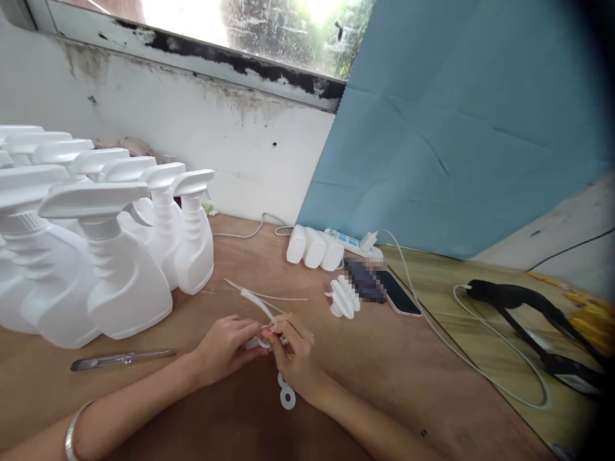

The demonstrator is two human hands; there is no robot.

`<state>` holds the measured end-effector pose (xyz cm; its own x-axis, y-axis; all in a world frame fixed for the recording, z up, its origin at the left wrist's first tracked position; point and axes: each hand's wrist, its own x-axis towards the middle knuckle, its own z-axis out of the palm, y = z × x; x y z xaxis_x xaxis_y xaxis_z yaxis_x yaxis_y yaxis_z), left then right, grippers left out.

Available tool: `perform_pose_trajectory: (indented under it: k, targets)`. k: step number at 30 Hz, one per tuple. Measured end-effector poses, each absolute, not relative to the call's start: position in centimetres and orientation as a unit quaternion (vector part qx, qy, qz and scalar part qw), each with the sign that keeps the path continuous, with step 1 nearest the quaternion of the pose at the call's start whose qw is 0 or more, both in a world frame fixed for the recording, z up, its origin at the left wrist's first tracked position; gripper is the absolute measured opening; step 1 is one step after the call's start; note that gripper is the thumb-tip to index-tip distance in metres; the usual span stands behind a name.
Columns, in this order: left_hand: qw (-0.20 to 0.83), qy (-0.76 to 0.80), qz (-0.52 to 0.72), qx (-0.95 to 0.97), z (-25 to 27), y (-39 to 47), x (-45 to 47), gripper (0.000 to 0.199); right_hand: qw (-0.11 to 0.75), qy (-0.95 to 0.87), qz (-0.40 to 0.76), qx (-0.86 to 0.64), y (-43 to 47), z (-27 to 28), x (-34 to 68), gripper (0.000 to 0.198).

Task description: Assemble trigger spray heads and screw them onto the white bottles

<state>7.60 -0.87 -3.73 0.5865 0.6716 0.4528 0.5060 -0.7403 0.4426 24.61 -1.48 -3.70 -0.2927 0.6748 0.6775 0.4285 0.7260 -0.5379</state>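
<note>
My left hand (233, 349) is closed on a small white plastic part (256, 343), probably a spray head, mostly hidden by the fingers. My right hand (296, 355) meets it fingertip to fingertip and pinches the lower end of a white plastic tube (259, 303) against that part. The tube's free end points up and to the left. Thin white tubes (283, 298) lie on the table just behind it. Below my right hand sit flat white ring washers (287, 397), one partly covered by the hand.
Several white spray bottles (129, 282) crowd the left side. A screwdriver-like tool (122, 360) lies before them. White bottles (314, 248), a power strip (355, 243), small white plastic pieces (344, 297) and a phone (398, 293) are behind right. A white cable (442, 339) loops along the table's right edge.
</note>
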Motion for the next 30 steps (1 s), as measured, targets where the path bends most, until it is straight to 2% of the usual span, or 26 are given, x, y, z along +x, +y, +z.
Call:
perform_pose_trajectory:
  k: [5, 6, 8, 10, 13, 16, 25, 30]
  targets:
    - [0.133, 0.342, 0.298, 0.881, -3.5, -1.0, 7.6, 0.017, 0.407, -0.833, 0.174, -0.331, -0.7, -1.9, 26.5, 0.015]
    - [0.135, 0.347, 0.297, 0.879, -3.5, -1.0, 7.6, 0.017, 0.389, -0.838, 0.168, -0.344, 0.0, -1.4, 27.1, 0.022]
    - [0.141, 0.355, 0.291, 0.877, -3.4, -1.0, 7.6, 0.016, 0.383, -0.819, 0.101, -0.415, 2.1, -0.3, 28.0, 0.030]
    - [0.146, 0.355, 0.288, 0.877, -3.3, -1.0, 7.6, 0.017, 0.389, -0.794, -0.027, -0.467, 5.0, 0.6, 28.4, 0.034]
    - [0.152, 0.355, 0.286, 0.877, -3.2, -1.2, 7.6, 0.017, 0.308, -0.756, -0.183, -0.548, 9.4, 1.1, 27.8, 0.043]
    - [0.150, 0.359, 0.286, 0.876, -3.2, -1.2, 7.5, 0.016, 0.270, -0.732, -0.214, -0.588, 12.8, 0.8, 26.6, 0.051]
    - [0.152, 0.369, 0.304, 0.865, -3.8, -1.0, 7.5, 0.017, 0.349, -0.734, -0.170, -0.557, 16.0, -1.7, 24.3, 0.041]
    - [0.167, 0.367, 0.303, 0.863, -3.6, -1.1, 7.5, 0.016, 0.449, -0.719, -0.165, -0.504, 14.6, 2.0, 24.9, 0.049]
